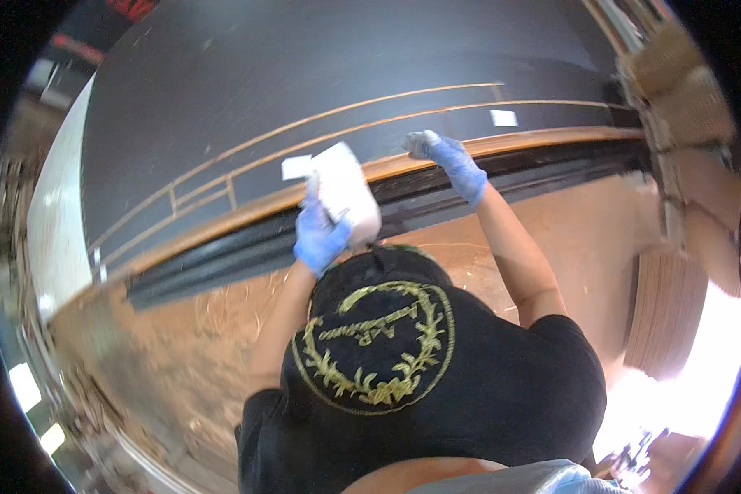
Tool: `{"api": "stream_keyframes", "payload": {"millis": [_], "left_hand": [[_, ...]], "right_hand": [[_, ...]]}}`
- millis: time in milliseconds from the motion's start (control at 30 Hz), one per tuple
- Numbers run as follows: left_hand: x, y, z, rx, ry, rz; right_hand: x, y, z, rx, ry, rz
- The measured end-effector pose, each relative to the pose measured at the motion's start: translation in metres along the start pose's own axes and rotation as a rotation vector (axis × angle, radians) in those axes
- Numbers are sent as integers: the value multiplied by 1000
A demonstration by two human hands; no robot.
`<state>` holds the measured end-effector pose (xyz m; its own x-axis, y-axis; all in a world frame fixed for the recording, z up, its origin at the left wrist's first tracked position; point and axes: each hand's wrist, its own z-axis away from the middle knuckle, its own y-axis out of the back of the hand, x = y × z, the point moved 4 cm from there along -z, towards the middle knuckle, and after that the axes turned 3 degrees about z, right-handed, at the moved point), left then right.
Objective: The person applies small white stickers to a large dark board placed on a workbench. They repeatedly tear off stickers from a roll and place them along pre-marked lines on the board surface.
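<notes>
My left hand (319,233), in a blue glove, grips a thick white block (346,191) that looks like a stack of paper slips. Its far end lies close to a white slip (296,167) on the dark panel (370,49). To the right, my right hand (449,160), gloved in blue with greyish fingertips, is held over the wooden strip (510,142) along the panel's near side. Its fingers point left and seem to hold nothing, though blur softens them. Another white slip (504,118) lies farther right on the panel.
Thin wooden strips (346,109) form a long, narrow frame on the panel. Black ridged lengths (222,263) run along the near edge, above a brown surface (198,354) with loose shavings. A white board (62,214) stands at left; stacked brown sheets (667,309) are at right.
</notes>
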<state>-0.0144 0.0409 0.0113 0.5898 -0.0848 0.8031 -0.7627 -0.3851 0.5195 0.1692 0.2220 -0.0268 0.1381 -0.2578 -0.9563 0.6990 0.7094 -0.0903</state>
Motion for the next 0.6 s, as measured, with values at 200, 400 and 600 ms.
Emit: {"api": "stream_keyframes", "payload": {"millis": [200, 400, 600], "left_hand": [[5, 7, 16, -125, 66, 24], [6, 11, 30, -198, 55, 13], [5, 21, 44, -140, 76, 144]], "right_hand": [[-36, -101, 7, -218, 69, -269], [-46, -123, 4, -114, 199, -241], [-57, -142, 16, -96, 282, -193]]}}
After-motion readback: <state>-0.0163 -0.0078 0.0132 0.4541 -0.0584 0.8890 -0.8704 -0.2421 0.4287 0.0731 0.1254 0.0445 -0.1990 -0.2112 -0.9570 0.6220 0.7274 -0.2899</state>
